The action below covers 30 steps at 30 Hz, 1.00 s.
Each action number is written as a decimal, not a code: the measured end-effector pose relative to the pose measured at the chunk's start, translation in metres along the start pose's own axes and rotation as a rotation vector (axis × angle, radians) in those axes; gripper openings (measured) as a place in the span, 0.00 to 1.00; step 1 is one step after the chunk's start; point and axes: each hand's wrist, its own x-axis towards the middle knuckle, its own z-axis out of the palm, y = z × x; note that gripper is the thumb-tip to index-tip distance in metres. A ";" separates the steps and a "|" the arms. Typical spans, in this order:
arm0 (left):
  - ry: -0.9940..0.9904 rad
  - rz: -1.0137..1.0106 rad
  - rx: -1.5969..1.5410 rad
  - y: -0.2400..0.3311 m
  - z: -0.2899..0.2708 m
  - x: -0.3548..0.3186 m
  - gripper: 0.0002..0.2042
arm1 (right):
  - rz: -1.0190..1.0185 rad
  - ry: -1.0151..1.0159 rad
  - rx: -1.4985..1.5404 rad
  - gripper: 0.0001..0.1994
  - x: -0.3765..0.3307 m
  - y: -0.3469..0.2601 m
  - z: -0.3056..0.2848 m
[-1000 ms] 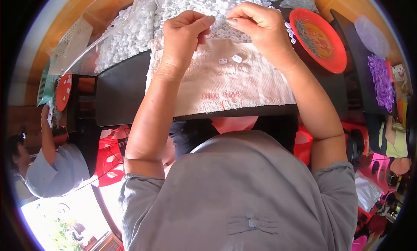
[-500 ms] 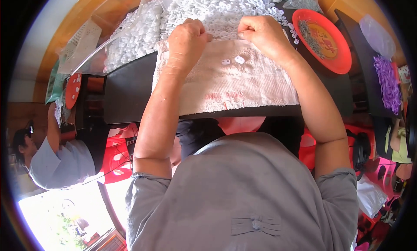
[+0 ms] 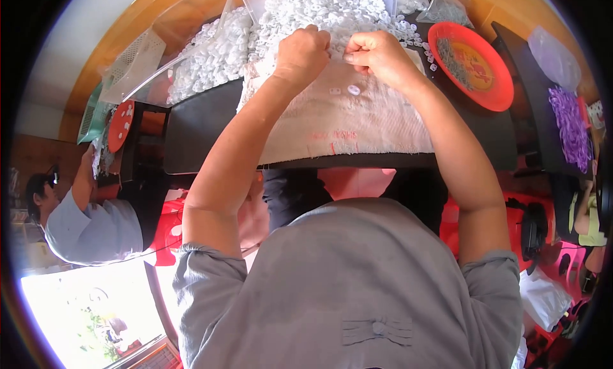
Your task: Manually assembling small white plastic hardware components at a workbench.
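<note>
My left hand (image 3: pixel 302 53) is closed, fingers curled, over the far part of a pale towel-like cloth (image 3: pixel 370 129). Close to its right, my right hand (image 3: pixel 381 57) has thumb and fingers bent in a pinch. What either hand holds, if anything, is too small or hidden to make out. Just beyond both hands lies a large heap of small white plastic pieces with holes (image 3: pixel 319 15). One oval white piece (image 3: pixel 354 89) lies on the cloth in front of my hands, with a fainter rectangular piece (image 3: pixel 335 91) to its left.
A red dish (image 3: pixel 501 94) with thin metal pins (image 3: pixel 452 61) stands right on the dark table (image 3: pixel 204 126). More white pieces (image 3: pixel 207 53) fill a clear container at left. Purple strips (image 3: pixel 570 129) lie far right. A co-worker (image 3: pixel 92 228) sits at left.
My left hand has moved right, closer to my right hand, which has shifted slightly down and left. The whole view has shifted a little.
</note>
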 end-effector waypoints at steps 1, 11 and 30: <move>0.003 0.003 0.002 -0.001 0.002 0.000 0.06 | 0.031 -0.004 0.021 0.04 -0.001 -0.001 -0.002; 0.224 -0.175 -0.183 -0.004 -0.006 -0.021 0.09 | -0.053 0.043 0.136 0.03 -0.001 -0.002 -0.006; 0.049 -0.492 -1.629 0.042 -0.031 -0.042 0.05 | -0.065 0.228 0.243 0.05 -0.016 -0.039 0.012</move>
